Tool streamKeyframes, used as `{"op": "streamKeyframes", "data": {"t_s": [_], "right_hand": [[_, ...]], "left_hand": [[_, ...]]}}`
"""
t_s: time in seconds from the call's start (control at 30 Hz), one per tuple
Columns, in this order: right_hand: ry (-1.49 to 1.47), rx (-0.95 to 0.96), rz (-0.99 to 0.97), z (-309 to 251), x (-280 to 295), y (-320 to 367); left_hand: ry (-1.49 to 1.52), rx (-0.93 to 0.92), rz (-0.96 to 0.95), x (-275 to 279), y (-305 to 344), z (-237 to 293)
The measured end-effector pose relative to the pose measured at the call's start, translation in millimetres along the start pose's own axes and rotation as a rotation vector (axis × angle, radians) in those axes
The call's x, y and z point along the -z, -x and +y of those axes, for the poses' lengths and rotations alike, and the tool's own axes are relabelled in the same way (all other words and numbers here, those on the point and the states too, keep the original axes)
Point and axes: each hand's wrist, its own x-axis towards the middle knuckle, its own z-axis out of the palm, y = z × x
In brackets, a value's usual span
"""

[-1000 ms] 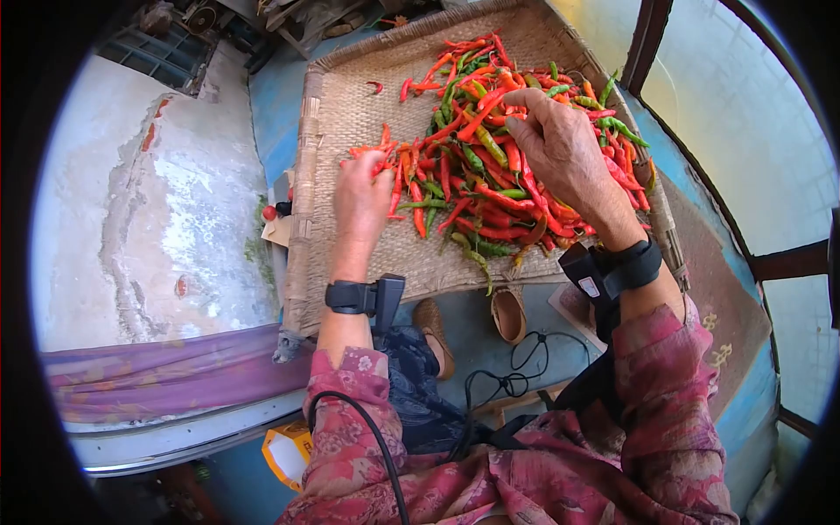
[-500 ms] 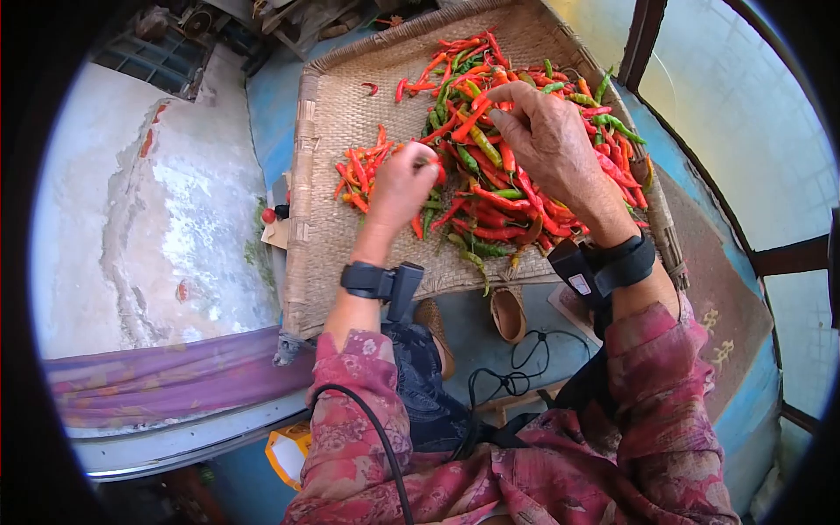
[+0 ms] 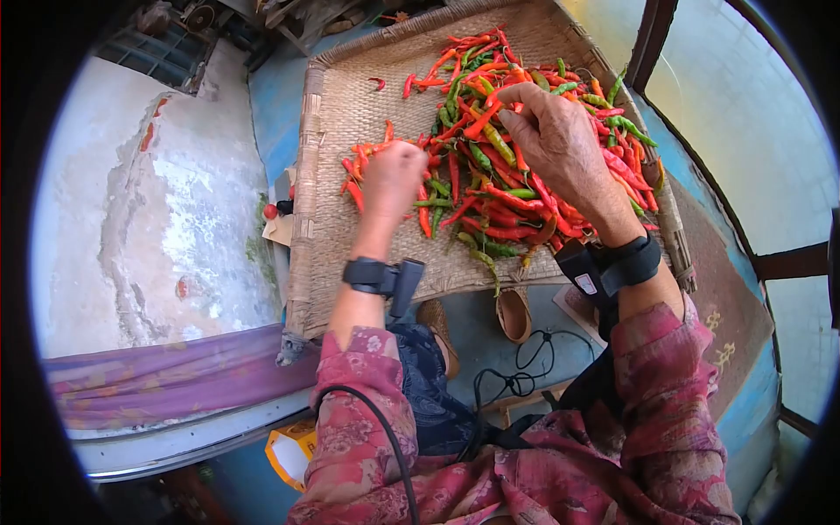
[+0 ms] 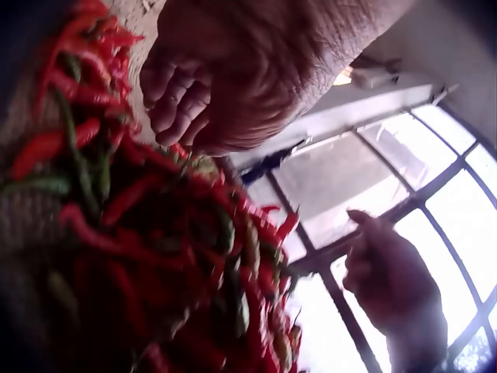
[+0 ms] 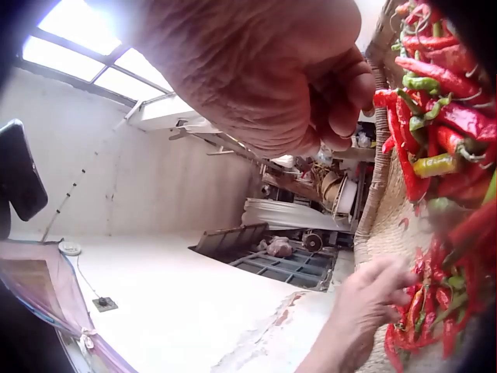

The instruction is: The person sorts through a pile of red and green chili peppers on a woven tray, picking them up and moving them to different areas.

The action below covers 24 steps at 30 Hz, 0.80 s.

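Reaching over two chilli piles [image 3: 512, 203], left grip [image 3: 392, 182] loosely spread, right grip [image 3: 564, 142] unclear.

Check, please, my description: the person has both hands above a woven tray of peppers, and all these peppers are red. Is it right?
One point is wrong: the peppers are not all red. The head view shows green ones and a yellowish one among them. The left hand and right hand are indeed above the woven tray.
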Motion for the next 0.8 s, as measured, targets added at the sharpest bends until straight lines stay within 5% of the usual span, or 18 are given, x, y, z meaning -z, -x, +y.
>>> {"op": "streamKeyframes", "data": {"t_s": [0.1,0.3,0.43,0.6,0.8], "right_hand": [[-0.026,0.014,0.023,2.0,-7.6,0.5],[-0.028,-0.007,0.009,1.1,-3.4,-0.4],[-0.023,0.001,0.007,3.1,-0.3,-0.4],[-0.025,0.052,0.04,8.9,1.6,-2.2],[0.047,-0.029,-0.027,9.9,5.0,-4.1]], "left_hand": [[-0.143,0.018,-0.201,-43.5,12.0,15.4],[-0.232,0.166,-0.17,-67.5,7.0,2.3],[0.159,0.182,0.015,-49.1,2.2,-29.0],[0.736,0.372,-0.139,29.6,22.1,-12.9],[1.224,0.275,-0.083,73.6,34.3,-30.5]]}}
